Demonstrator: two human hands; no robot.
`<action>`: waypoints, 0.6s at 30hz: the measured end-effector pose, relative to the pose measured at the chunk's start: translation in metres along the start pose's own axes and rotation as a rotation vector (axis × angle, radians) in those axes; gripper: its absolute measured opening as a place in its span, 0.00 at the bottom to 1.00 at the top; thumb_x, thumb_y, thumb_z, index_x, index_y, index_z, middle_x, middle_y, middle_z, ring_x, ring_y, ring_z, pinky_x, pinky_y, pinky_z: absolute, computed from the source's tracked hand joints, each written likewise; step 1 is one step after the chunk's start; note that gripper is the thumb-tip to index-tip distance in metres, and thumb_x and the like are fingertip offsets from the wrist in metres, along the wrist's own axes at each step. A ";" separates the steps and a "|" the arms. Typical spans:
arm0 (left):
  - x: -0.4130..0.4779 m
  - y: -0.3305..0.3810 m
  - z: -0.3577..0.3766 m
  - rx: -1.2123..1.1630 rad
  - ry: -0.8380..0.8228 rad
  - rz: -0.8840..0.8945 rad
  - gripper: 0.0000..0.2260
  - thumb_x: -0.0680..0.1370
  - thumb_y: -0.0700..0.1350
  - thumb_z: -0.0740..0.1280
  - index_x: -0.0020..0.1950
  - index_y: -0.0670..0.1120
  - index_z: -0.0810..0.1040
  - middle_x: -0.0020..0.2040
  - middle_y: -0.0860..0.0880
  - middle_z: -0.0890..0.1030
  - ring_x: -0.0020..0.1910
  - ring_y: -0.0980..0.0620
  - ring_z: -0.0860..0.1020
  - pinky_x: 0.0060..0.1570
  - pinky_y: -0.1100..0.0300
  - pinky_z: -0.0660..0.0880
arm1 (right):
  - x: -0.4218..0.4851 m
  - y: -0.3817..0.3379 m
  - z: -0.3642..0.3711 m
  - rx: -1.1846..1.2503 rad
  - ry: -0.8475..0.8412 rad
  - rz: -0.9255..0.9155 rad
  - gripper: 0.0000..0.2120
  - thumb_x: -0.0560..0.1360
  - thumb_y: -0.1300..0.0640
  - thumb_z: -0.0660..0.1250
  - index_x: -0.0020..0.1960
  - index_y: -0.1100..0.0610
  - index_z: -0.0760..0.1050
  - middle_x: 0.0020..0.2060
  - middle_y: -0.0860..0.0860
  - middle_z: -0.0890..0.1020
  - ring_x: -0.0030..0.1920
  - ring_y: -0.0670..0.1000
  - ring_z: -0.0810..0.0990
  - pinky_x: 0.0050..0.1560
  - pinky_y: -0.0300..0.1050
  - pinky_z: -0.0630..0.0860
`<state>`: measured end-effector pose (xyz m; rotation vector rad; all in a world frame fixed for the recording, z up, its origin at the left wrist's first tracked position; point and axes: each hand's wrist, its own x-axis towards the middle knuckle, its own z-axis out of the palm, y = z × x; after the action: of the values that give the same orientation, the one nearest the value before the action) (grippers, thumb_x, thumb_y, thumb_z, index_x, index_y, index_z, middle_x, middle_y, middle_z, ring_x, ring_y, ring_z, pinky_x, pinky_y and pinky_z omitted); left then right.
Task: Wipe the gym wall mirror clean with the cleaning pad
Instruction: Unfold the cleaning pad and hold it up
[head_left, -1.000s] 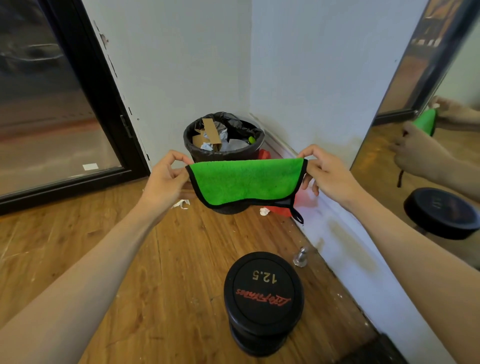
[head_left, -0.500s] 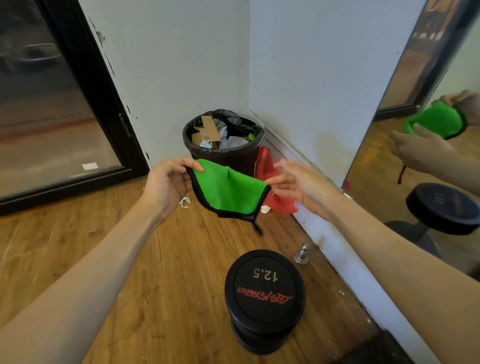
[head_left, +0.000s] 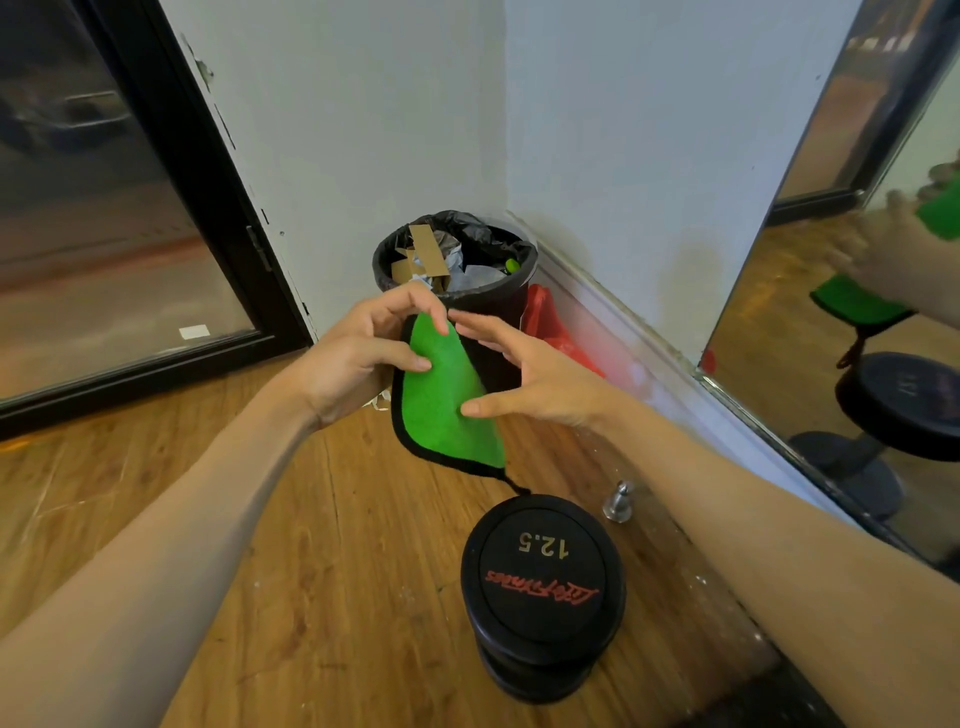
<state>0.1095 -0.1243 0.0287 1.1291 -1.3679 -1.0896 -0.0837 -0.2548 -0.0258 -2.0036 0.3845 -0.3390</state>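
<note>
Mirror (head_left: 852, 312) cut off right, reflected hands blurred (motion)

A wooden plank floor (head_left: 322, 597) carried everything in the corner. A black dumbbell (head_left: 543, 597) stood on end on it, its upper face marked 12.5 with red lettering. Just beside it, nearer the white baseboard, a small metal doorstop (head_left: 618, 501) rose from the boards. In the corner itself stood a black trash bin (head_left: 498, 312) lined with a black bag and filled with cardboard and paper. A red plastic bag (head_left: 545, 327) lay against the bin's right side, and white paper scraps (head_left: 382, 400) lay at its foot.
</note>
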 end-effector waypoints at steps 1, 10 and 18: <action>0.000 0.000 0.000 -0.016 -0.009 0.000 0.18 0.70 0.31 0.67 0.44 0.54 0.84 0.50 0.50 0.79 0.52 0.51 0.79 0.51 0.56 0.80 | -0.003 0.000 -0.002 0.006 -0.007 0.027 0.40 0.72 0.52 0.80 0.79 0.46 0.65 0.76 0.43 0.69 0.74 0.38 0.67 0.70 0.30 0.66; 0.001 -0.011 -0.007 -0.115 0.090 0.020 0.18 0.71 0.29 0.68 0.45 0.53 0.83 0.48 0.50 0.80 0.50 0.52 0.81 0.50 0.57 0.81 | -0.035 0.036 -0.031 0.055 0.029 0.186 0.09 0.75 0.67 0.75 0.53 0.62 0.77 0.53 0.63 0.86 0.53 0.59 0.86 0.57 0.53 0.81; 0.001 -0.026 -0.009 -0.199 0.308 0.001 0.18 0.80 0.24 0.60 0.53 0.47 0.78 0.56 0.44 0.79 0.52 0.49 0.83 0.50 0.57 0.83 | -0.055 0.057 -0.048 0.041 0.140 0.314 0.10 0.80 0.58 0.72 0.56 0.63 0.79 0.51 0.58 0.82 0.52 0.53 0.81 0.62 0.59 0.76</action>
<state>0.1202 -0.1294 0.0039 1.0968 -0.9973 -0.9814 -0.1598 -0.2948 -0.0600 -1.8487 0.7641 -0.2864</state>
